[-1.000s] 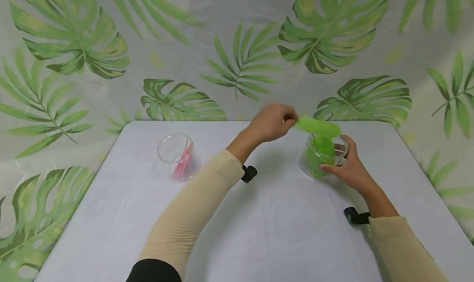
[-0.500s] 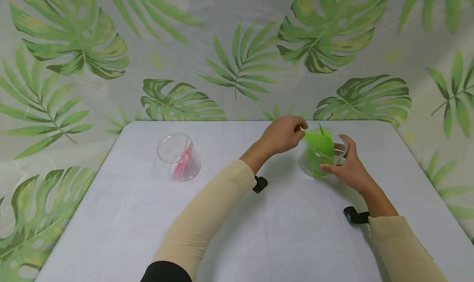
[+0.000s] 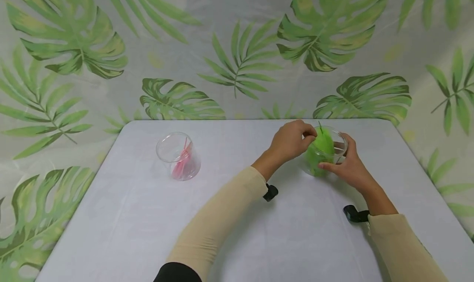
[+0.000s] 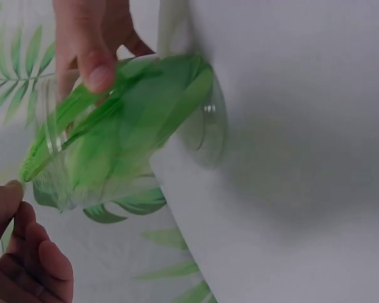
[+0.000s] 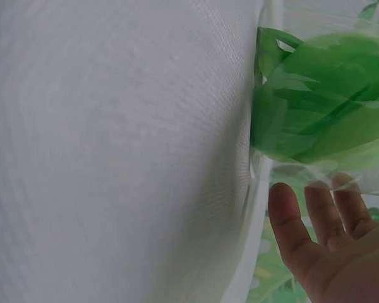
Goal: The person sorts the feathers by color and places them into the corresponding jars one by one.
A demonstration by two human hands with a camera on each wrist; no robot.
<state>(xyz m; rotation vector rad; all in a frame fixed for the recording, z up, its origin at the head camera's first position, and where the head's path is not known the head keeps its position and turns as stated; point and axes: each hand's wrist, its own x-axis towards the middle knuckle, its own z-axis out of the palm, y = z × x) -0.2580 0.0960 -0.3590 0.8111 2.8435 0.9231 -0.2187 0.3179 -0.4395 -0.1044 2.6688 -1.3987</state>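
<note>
A clear jar [image 3: 304, 166] stands at the right of the table, with several bright green feathers [image 3: 324, 147] inside. My right hand [image 3: 351, 167] grips the jar from its right side, the thumb on the near wall. In the right wrist view its fingers [image 5: 289, 218] lie along the jar's wall. At the jar's mouth, my left hand [image 3: 292, 140] pinches the end of a green feather [image 4: 30, 161] between thumb and forefinger. The rest of that feather slants down inside the jar, as the left wrist view shows. One thin stem [image 3: 320, 127] pokes above the rim.
A second clear jar [image 3: 175, 161] with several thin pink sticks [image 3: 183, 162] stands at the left of the white-covered table [image 3: 129, 228]. Behind the table hangs a leaf-patterned cloth [image 3: 244, 10].
My left hand has come right and down to the jar's mouth, taking the feather from above the rim into the jar. My right hand has kept its grip.
</note>
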